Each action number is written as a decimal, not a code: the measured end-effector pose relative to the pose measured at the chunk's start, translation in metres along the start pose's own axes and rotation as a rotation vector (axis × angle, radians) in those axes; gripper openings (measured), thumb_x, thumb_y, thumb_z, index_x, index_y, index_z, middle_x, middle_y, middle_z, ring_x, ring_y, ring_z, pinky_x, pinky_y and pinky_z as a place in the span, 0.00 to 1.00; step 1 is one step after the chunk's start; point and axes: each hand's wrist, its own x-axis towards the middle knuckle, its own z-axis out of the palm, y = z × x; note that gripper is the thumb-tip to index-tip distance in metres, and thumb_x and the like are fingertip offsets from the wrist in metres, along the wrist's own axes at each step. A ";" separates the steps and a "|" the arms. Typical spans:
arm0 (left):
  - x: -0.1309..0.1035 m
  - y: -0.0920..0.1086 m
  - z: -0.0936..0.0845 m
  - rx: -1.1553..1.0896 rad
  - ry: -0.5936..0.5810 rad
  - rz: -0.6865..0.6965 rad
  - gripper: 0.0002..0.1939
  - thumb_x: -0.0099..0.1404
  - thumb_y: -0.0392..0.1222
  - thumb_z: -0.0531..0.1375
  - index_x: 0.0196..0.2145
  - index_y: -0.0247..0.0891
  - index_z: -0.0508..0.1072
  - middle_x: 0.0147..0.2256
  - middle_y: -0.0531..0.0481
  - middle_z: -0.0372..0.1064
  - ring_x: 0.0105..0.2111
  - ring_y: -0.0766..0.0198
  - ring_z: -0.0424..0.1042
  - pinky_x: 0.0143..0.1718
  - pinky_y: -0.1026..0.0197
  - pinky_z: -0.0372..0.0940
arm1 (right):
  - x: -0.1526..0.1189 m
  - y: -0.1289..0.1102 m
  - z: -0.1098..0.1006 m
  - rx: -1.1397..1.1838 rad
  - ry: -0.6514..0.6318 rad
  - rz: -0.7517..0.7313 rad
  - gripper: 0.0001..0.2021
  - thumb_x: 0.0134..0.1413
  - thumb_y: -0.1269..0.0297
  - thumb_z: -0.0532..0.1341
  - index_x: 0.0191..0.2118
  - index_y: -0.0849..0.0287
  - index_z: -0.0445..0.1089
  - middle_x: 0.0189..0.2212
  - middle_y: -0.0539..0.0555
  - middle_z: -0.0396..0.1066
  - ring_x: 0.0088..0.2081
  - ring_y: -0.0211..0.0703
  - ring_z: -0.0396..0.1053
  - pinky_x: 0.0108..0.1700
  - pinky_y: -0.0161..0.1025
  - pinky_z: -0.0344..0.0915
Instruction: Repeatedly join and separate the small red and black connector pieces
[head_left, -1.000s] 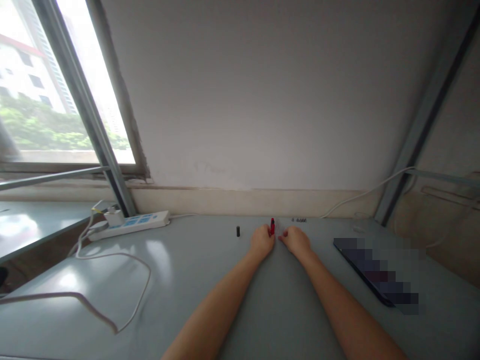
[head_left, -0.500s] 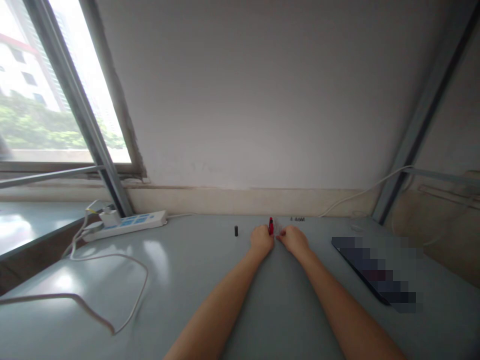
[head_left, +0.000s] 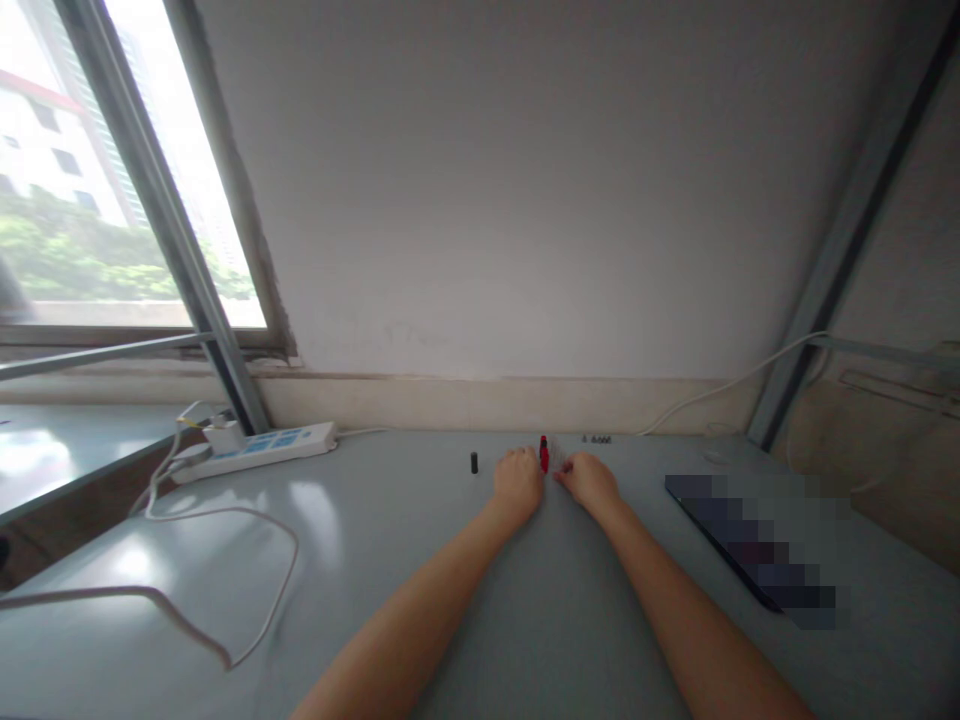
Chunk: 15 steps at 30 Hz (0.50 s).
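My left hand [head_left: 517, 480] rests on the table with its back to me and its fingers bent forward, the tips hidden. Just right of it stands a small, narrow red object [head_left: 544, 456] with a dark spot near the top; its kind is too small to tell. Beside that is a clear, see-through piece [head_left: 556, 454], seemingly plastic. My right hand [head_left: 590, 480] is closed in a pinch at the near right edge of the clear piece. What its fingertips hold is too small to make out.
A short black cylinder [head_left: 474, 463] stands left of my hands. Several tiny dark pieces [head_left: 600, 440] lie in a row at the back. A dark flat device [head_left: 720, 540], partly blurred, lies on the right. Left are a white power strip [head_left: 262, 452] and a looping cable [head_left: 289, 560].
My left hand has shifted slightly left, so more of the red object shows and a small gap has appeared beside it. My right hand stays almost in place. The view has moved slightly.
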 end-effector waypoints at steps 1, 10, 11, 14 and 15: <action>-0.003 -0.002 -0.005 0.021 0.031 0.030 0.12 0.60 0.36 0.49 0.41 0.32 0.66 0.40 0.39 0.66 0.43 0.55 0.64 0.42 0.57 0.59 | -0.001 -0.001 -0.001 0.001 -0.003 -0.003 0.11 0.48 0.60 0.57 0.34 0.60 0.71 0.35 0.59 0.72 0.39 0.46 0.69 0.37 0.37 0.61; -0.033 -0.043 -0.010 0.064 0.335 0.049 0.23 0.62 0.40 0.46 0.55 0.35 0.53 0.56 0.40 0.51 0.53 0.54 0.53 0.50 0.52 0.52 | -0.011 -0.008 -0.012 -0.104 -0.058 0.030 0.15 0.49 0.61 0.56 0.41 0.63 0.67 0.40 0.65 0.69 0.42 0.50 0.67 0.38 0.40 0.62; -0.035 -0.047 -0.007 0.065 0.351 0.037 0.23 0.62 0.41 0.46 0.56 0.36 0.52 0.56 0.40 0.50 0.54 0.54 0.52 0.51 0.52 0.51 | -0.012 -0.009 -0.013 -0.111 -0.073 0.029 0.15 0.50 0.62 0.56 0.42 0.64 0.67 0.41 0.66 0.69 0.43 0.51 0.67 0.38 0.41 0.62; -0.036 -0.057 -0.003 0.055 0.358 0.021 0.25 0.63 0.42 0.45 0.57 0.36 0.49 0.57 0.40 0.48 0.54 0.54 0.52 0.50 0.54 0.52 | -0.015 -0.015 -0.016 -0.115 -0.120 -0.014 0.15 0.49 0.64 0.56 0.42 0.65 0.67 0.40 0.67 0.69 0.43 0.53 0.67 0.38 0.42 0.62; -0.036 -0.059 -0.003 0.050 0.353 0.024 0.26 0.63 0.42 0.45 0.58 0.36 0.48 0.57 0.40 0.48 0.54 0.55 0.52 0.50 0.54 0.53 | -0.016 -0.018 -0.017 -0.110 -0.131 -0.043 0.15 0.48 0.64 0.56 0.41 0.65 0.68 0.40 0.67 0.69 0.43 0.53 0.67 0.38 0.41 0.62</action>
